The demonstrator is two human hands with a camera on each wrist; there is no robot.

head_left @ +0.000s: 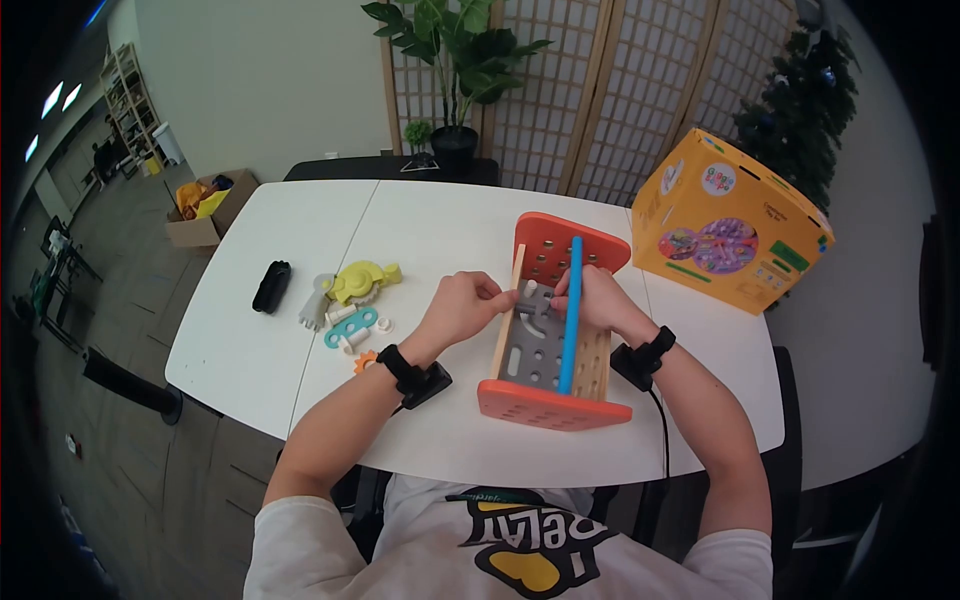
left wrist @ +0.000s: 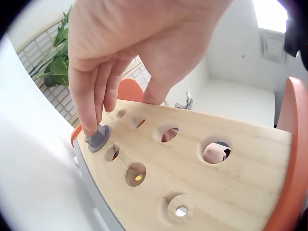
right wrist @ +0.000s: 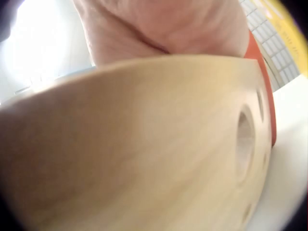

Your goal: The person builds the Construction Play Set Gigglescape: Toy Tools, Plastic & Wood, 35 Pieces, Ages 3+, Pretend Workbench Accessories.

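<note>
A toy workbench with orange end panels (head_left: 555,405) lies across the table before me. My left hand (head_left: 468,303) is at its left wooden side panel (left wrist: 231,144). There the fingertips press a grey bolt (left wrist: 98,138) seated in a hole, while the thumb lies at the panel's top edge. Reaching into the toy beside the blue bar (head_left: 570,330), my right hand (head_left: 598,300) pinches a grey piece (head_left: 540,302) with its fingertips, partly hidden by the bar. A white peg (head_left: 531,287) stands close by. In the right wrist view, the other wooden side panel (right wrist: 144,144) hides the fingers.
Left on the table lie a yellow-green toy saw (head_left: 362,283), a grey toy piece (head_left: 316,303), a teal strip (head_left: 350,327), an orange gear (head_left: 366,361), white pieces and a black case (head_left: 271,287). A large yellow box (head_left: 730,220) stands at the back right.
</note>
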